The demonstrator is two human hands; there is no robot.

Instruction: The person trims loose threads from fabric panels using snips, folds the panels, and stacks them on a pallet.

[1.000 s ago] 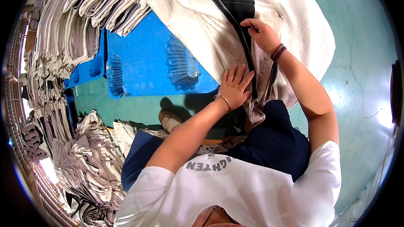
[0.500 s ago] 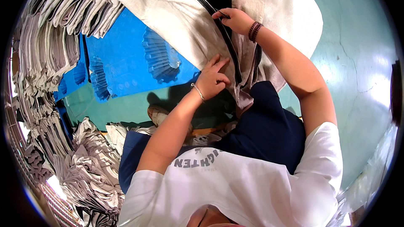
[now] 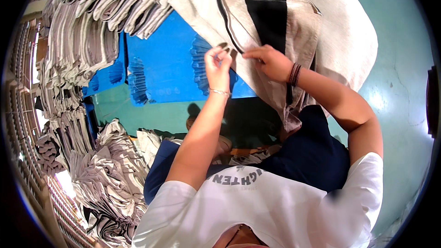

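See cream cloth (image 3: 303,36) spread beneath and beyond the right hand (image 3: 273,62), with a bunched near corner below that hand, against the knee (image 3: 312,126). Expect soft, limp, fairly thick stuff: light at any one edge, heavier and dragging if lifted whole, hardly slippery, not fragile, though probably prone to creasing. Best held by the black strip (image 3: 225,16), just ahead of the right fingertips and likely firmer than the open weave, or pressed flat beside the black panel (image 3: 271,20), directly beyond the right hand. For the right hand, a half-curled pose with outstretched forefinger at the strip's near end; cannot tell whether pinching or merely touching. For the left hand (image 3: 217,66), a raised pose just left of the right, thumb and fingers drawn together around or behind a small dark thing (image 3: 223,45), too unclear to name or to call gripped. Farther left, a blue board (image 3: 158,48), partly covered by the cloth; beyond that, folded stacks (image 3: 133,4); nearer, to the lower left of the left hand, a crumpled pile (image 3: 110,165); right of both hands, green floor (image 3: 395,78).
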